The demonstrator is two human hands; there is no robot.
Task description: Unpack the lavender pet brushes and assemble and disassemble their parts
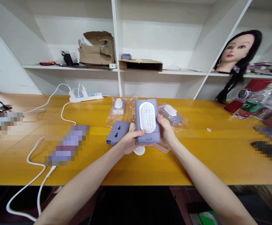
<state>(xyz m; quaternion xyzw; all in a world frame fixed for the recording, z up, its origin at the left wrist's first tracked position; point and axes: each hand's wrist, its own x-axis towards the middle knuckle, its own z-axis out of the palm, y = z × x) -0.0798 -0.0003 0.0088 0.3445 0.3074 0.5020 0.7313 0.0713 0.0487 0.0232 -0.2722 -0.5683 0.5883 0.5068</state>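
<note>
I hold a purple box-shaped device (147,122) upright above the orange table (197,156); a white oval brush plate sits on its front. My left hand (130,140) grips its lower left edge, thumb across the bottom front. My right hand (166,131) wraps its right side. Beneath my hands lie a white round part (139,151) and a purple flat piece with holes (117,132). Two clear bags, each with a similar purple and white part, lie behind: one at the left (118,107), one at the right (171,113).
A white power strip (86,97) with white cables trailing left sits at the table's back. Shelves behind hold a torn cardboard box (97,48), a flat box (140,64) and a mannequin head (240,50) with long black hair. Plastic-wrapped items (258,103) lie at the right.
</note>
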